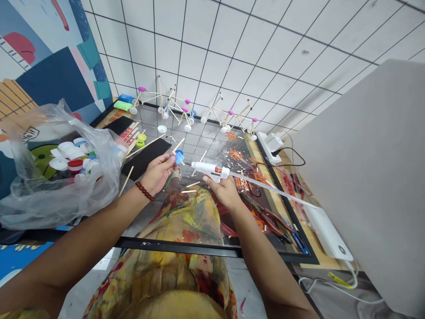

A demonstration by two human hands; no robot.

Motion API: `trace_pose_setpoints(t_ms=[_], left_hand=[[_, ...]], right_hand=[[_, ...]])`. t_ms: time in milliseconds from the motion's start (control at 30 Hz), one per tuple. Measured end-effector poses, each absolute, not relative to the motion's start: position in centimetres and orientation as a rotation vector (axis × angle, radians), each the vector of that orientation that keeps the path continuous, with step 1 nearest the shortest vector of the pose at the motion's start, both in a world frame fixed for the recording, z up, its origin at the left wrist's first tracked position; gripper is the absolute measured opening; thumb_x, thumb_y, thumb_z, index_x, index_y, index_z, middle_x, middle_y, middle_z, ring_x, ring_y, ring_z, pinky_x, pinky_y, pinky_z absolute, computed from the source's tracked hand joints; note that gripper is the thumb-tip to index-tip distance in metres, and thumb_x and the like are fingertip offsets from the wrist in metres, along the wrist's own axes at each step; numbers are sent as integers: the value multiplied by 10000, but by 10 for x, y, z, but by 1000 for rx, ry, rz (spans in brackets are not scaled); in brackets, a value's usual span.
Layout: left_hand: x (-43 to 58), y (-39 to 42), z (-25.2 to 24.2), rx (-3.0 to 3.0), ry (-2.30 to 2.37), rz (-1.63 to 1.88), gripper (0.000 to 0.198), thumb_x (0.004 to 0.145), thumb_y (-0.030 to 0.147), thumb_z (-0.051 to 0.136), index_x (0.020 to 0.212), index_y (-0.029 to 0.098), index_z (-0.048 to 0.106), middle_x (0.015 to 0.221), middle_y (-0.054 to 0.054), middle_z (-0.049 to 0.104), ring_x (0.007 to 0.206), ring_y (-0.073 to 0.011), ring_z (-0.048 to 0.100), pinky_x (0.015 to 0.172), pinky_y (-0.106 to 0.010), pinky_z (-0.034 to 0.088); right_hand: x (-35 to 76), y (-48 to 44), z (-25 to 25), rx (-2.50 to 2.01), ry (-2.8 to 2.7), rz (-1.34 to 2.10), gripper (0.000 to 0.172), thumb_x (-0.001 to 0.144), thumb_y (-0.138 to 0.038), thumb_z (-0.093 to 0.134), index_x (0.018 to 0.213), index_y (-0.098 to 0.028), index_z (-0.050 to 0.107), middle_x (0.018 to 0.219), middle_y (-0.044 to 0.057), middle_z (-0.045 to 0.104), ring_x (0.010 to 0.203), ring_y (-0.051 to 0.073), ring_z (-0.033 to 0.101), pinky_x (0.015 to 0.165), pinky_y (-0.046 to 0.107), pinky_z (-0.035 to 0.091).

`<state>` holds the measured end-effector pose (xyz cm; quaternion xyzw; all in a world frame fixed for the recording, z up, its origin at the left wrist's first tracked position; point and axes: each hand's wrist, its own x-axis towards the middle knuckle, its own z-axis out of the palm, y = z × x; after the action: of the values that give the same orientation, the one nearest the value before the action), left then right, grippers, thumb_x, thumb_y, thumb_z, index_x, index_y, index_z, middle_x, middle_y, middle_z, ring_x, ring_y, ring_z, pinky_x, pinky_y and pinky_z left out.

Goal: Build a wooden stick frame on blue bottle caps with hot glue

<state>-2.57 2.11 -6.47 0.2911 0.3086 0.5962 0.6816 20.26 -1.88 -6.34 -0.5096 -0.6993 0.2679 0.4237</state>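
Observation:
Between the thumb and fingertips of my left hand [158, 173] is a blue bottle cap [179, 157], with a thin wooden stick [178, 145] jutting up beside it. Whether the stick is fixed to the cap I cannot tell. My right hand [225, 191] is wrapped round a white hot glue gun [209, 167], its nozzle pointing left and close to the cap. From the gun's rear a long clear glue stick [275, 190] runs out to the right. Short wooden sticks [189, 191] lie on the reflective tabletop below the gun.
A plastic bag [99, 164] full of bottle caps stands on the left. Stick-and-cap models [186, 110] line the back wall. Red-handled pliers [272, 219] lie at right, near a white power strip [267, 148] and cable. A black strip [146, 158] lies left of centre.

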Motion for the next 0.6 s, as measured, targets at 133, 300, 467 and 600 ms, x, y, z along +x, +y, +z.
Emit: trace_pose_setpoints(t_ms=[133,300,467,600], left_hand=[[-26,21,-65,653,690,1330,328,626,269,904,859,127,720,849,-36,692,697,-98,621,691,-231,522],[-26,21,-65,655,686,1331,298,657,251,884,871,124,719,885,-50,699,708,-100,627,698,-233,525],[-27,21,-65,660,682,1332,302,655,256,886,871,125,722,882,-48,697,708,-98,624,696,-229,524],[-27,21,-65,657,686,1329,314,629,260,903,851,126,725,835,-31,681,692,-94,614,682,-223,521]], right_hand=[[203,-19,-64,-1289,-1742,665,286,855,-456,653,984,-232,775,1042,47,774,993,267,700,970,431,507],[203,-20,-62,-1294,-1755,669,297,855,-448,645,1007,-229,774,1061,55,771,1015,269,697,981,440,504],[203,-20,-62,-1294,-1761,646,285,844,-445,650,978,-231,783,1026,50,779,973,268,705,948,434,520],[202,-20,-61,-1307,-1748,636,291,843,-449,647,966,-224,784,1020,58,779,974,275,704,949,439,516]])
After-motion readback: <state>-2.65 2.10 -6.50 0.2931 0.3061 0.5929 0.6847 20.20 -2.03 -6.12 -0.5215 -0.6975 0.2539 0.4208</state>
